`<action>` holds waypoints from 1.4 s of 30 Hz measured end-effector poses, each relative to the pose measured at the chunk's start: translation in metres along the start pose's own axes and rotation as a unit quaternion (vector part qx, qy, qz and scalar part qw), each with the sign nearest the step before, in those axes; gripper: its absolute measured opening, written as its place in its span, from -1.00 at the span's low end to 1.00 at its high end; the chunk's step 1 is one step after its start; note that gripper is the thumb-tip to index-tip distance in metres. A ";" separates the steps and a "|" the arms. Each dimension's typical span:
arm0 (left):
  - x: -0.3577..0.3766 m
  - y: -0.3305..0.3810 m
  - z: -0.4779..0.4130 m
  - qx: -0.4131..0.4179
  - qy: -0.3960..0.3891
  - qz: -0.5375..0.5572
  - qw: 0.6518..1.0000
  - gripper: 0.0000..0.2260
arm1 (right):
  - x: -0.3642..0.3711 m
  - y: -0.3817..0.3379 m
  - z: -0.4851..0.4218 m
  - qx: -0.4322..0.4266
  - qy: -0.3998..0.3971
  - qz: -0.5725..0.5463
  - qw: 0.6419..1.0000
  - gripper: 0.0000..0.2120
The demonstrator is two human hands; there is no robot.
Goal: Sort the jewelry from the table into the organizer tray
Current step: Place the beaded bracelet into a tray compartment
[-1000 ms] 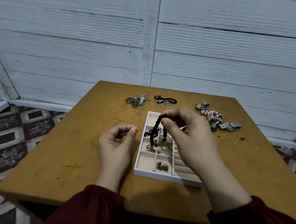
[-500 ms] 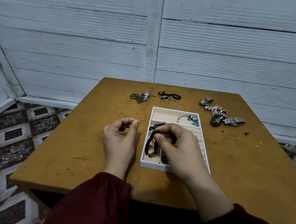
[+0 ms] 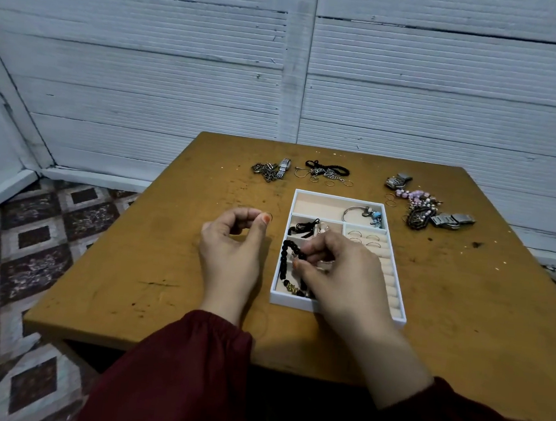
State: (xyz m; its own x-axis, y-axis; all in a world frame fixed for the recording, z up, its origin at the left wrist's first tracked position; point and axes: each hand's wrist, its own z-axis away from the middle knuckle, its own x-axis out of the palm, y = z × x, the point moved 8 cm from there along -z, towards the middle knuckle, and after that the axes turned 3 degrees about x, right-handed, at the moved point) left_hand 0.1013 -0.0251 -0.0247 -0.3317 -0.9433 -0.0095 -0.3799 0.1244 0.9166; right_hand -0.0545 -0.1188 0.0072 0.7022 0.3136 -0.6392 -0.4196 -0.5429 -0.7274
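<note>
The right hand [image 3: 341,277] pinches the black bead bracelet [image 3: 284,262], draped lengthwise into the near-left compartment of the organizer tray [image 3: 294,305]; the left hand [image 3: 232,246], just beside the tray, pinches a ring [image 3: 268,215].

light: dim, cool, flat; src can't tell | shadows: soft, faint on surface [image 3: 149,265], dark under near edge | focus: ctr fairly sharp, far jewelry [image 3: 327,173] smeary, noisy | edges: wide-angle bend in wall [image 3: 148,62] boards

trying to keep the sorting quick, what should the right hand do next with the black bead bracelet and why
Probably let go: the right hand pinches the black bead bracelet, which already drapes inside the organizer tray, on its left side. The left hand pinches a ring.
</note>
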 end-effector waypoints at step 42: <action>0.000 -0.001 -0.002 0.012 0.006 -0.010 1.000 -0.93 | 0.017 -0.024 -0.030 -0.156 -0.121 0.245 0.949 -0.90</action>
State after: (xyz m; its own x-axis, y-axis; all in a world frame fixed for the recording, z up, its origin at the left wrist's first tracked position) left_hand 0.1032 -0.0254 -0.0252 -0.3147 -0.9489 -0.0224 -0.4060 0.1133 0.9068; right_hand -0.0151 -0.1243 0.0209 0.2976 0.1126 -0.9480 -0.4455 -0.8619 -0.2422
